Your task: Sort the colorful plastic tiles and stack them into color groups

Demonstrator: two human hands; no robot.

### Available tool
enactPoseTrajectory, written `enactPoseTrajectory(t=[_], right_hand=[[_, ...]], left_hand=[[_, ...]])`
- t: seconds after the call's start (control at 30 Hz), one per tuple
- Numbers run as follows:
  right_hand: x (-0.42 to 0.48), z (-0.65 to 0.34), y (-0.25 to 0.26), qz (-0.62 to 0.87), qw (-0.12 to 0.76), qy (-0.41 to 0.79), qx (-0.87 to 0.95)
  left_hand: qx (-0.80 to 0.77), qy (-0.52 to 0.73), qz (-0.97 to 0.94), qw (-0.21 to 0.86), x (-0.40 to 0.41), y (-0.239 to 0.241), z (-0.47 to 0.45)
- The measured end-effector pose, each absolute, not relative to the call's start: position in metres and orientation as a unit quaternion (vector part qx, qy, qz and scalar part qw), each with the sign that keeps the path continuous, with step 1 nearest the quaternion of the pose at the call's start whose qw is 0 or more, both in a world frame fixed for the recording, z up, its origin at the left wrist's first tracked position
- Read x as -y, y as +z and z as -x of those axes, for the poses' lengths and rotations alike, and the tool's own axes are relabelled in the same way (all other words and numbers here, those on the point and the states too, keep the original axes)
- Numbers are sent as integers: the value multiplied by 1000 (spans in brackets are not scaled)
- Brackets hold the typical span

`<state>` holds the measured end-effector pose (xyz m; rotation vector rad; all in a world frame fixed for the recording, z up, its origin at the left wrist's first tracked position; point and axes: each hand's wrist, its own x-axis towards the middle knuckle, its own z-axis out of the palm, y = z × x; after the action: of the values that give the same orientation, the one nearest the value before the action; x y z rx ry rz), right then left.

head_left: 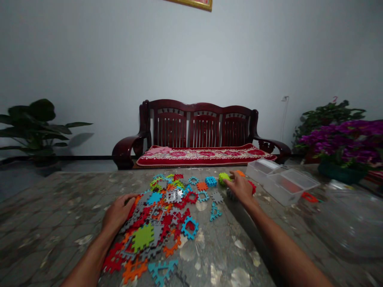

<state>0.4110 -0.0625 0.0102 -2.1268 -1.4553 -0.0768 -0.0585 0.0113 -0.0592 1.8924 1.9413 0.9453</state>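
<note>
Green piece (223, 177) lies at right hand (241, 188) fingertips.

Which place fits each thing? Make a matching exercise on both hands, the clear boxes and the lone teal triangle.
1. left hand
2. right hand
3. clear plastic boxes
4. teal triangular plastic tile
a. alone on the grey stone table
b. on the edge of the pile of colourful plastic tiles
c. fingers at a lime-green round piece
d. rightmost on the table
Pairs: 1-b, 2-c, 3-d, 4-a.
</note>
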Motion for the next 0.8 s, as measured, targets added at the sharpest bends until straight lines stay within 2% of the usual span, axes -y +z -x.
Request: enactPoseTrajectory(t=[0.37,0.7,0.8], right_hand=[[31,-423,2,835,185,-47,515],[34,-424,6,827,180,-71,528],[42,-415,7,800,207,-82,557]], left_hand=[[-674,316,-653,139,-11,-59,58],[-670,328,-651,140,-7,-53,55],[-675,326,-648,139,-7,-54,55]])
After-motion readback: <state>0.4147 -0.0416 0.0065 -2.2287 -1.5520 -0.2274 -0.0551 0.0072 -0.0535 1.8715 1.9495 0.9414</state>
